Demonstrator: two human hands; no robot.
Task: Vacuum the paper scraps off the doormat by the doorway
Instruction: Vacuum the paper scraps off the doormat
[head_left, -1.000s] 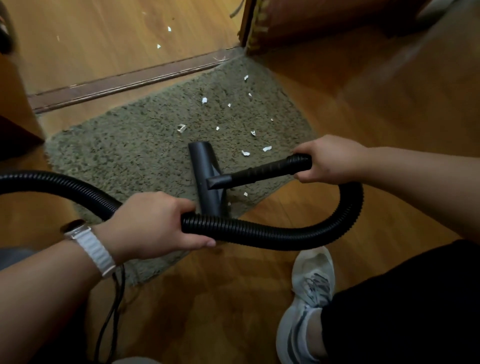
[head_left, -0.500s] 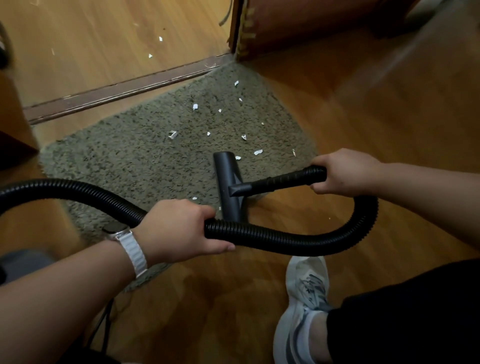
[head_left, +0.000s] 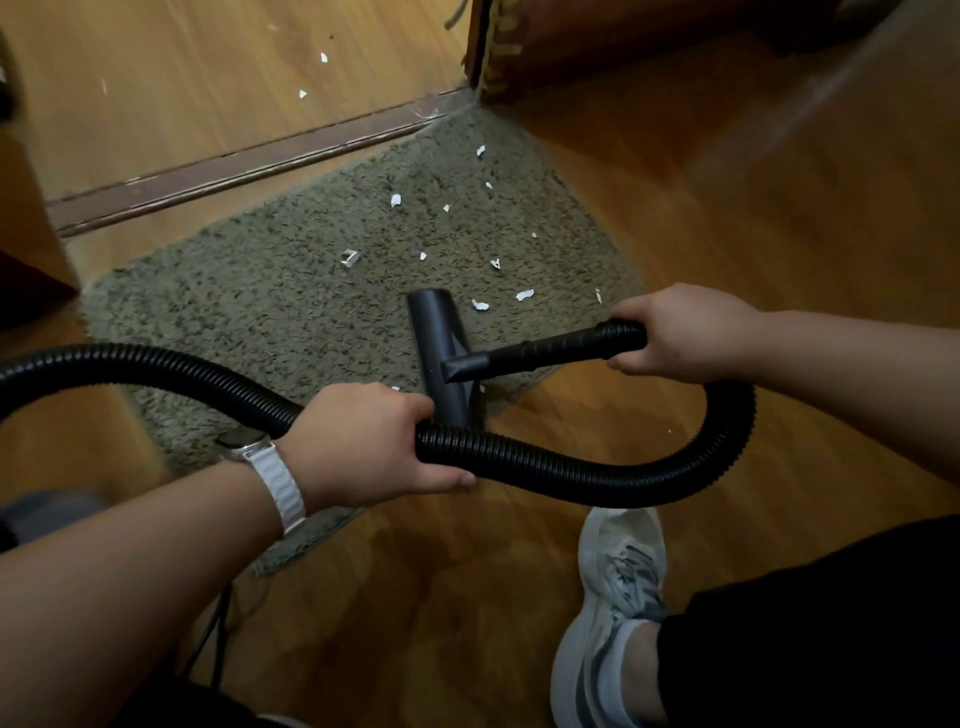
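– Hands, how many?
– Two, past one white shoe (head_left: 618, 587) at five o'clock; left hand (head_left: 363, 447) wrapped tight round the one ribbed hose (head_left: 597, 483); right hand (head_left: 685, 332) clenching the wand (head_left: 545, 351).
– Which way does the nozzle (head_left: 441, 353) lie?
– Long axis twelve to six, on the doormat (head_left: 260, 312) toward its five o'clock corner; hose crossing its near end; wand meeting it from three o'clock.
– Scraps?
– About a dozen paper scraps (head_left: 524, 295) on the pile, twelve to two o'clock of the nozzle; one threshold strip (head_left: 234, 171) beyond; door frame (head_left: 491, 57) at one o'clock.
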